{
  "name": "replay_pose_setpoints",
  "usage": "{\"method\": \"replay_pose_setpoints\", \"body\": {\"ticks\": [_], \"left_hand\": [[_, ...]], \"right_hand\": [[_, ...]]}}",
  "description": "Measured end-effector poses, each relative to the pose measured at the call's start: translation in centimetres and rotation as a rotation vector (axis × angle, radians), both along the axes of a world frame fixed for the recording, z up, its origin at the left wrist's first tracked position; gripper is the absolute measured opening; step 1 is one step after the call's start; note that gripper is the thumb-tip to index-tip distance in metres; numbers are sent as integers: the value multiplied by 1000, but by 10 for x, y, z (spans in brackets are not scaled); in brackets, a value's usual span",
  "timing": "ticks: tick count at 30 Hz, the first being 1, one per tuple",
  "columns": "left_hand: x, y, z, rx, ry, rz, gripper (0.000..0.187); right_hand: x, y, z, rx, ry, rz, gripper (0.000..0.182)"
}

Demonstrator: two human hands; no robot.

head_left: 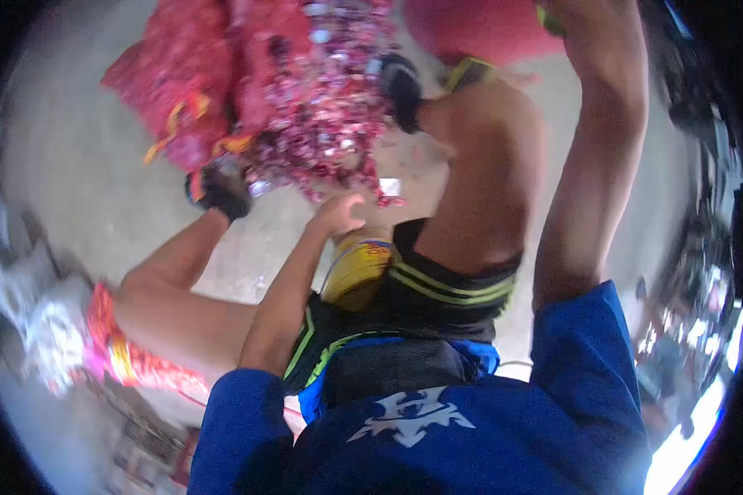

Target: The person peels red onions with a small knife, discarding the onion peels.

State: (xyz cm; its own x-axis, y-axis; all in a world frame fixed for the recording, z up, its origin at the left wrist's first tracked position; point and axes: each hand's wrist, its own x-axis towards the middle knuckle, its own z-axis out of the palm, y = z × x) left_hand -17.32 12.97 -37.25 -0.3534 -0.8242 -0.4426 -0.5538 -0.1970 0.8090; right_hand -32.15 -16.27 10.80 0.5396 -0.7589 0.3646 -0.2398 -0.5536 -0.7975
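My left hand (338, 216) is held low between my knees, just above a yellow tin-like container (359, 268) with red and blue print. Its thumb and fingers are apart and nothing shows between them. Ahead of it a loose heap of small pink, purple and whitish shiny pieces (330, 124) spreads over the floor; what they are I cannot make out. My right arm reaches forward at the upper right, past a large pinkish-red rounded thing (479, 29), perhaps a basin or tub. The right hand itself is cut off by the top edge.
Red sacks (182, 82) with orange-yellow ties lie left of the heap. My feet in dark footwear (221, 188) flank it. A small white square (390, 187) lies on the grey floor. Whitish plastic bags (49, 330) sit at far left; blurred clutter (702, 313) lines the right side.
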Motion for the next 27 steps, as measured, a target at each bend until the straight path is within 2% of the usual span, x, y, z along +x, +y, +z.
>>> {"method": "replay_pose_setpoints", "body": {"ticks": [1,2,3,4,5,6,8,9,10,11,12,13,15,16,18,21,22,23,25,26,27], "left_hand": [[0,8,-2,45,8,-70,65],[4,10,0,84,1,-132,63],[9,6,10,183,38,-93,61],[14,3,19,286,70,-45,58],[21,2,22,241,111,38,54],[26,0,24,194,154,125,51],[41,-5,37,301,118,254,46],[58,5,19,97,-45,194,44],[70,16,4,-105,-208,129,43],[67,-2,6,-109,-221,112,43],[72,-5,13,-77,-210,129,42],[73,-11,19,-38,-204,153,42],[82,-9,41,22,-199,213,42],[82,-6,52,52,-197,247,41],[86,-9,74,120,-177,307,41],[93,-17,93,206,-123,420,40],[99,-10,105,235,-102,462,40],[100,-18,111,264,-80,506,40],[101,-22,129,291,-56,558,39],[101,-39,135,151,90,574,38],[99,-54,146,12,238,580,36]], "right_hand": [[-21,8,9,75,17,-207,58],[-103,-14,-36,-51,88,-237,48],[-142,-3,-51,-66,92,-277,48],[-170,11,-61,106,-85,-393,42],[-201,20,-82,281,-270,-500,37],[-249,20,-122,353,-260,-703,38],[-322,17,-220,517,-172,-1075,42],[-344,17,-267,565,-32,-1127,39],[-394,10,-353,479,156,-1084,34],[-415,7,-405,795,-9,-1066,33],[-419,-7,-453,903,91,-1101,41],[-418,-11,-499,566,62,-949,47],[-381,-49,-507,473,349,-1047,43],[-375,-70,-513,481,327,-1036,43],[-379,-102,-525,607,518,-916,38],[-382,-122,-534,643,544,-928,36],[-383,-121,-538,528,606,-936,41],[-390,-117,-545,523,600,-920,41],[-398,-99,-546,947,179,-1054,50],[-388,-85,-534,944,183,-1046,50],[-378,-66,-517,982,77,-1112,51]]}}
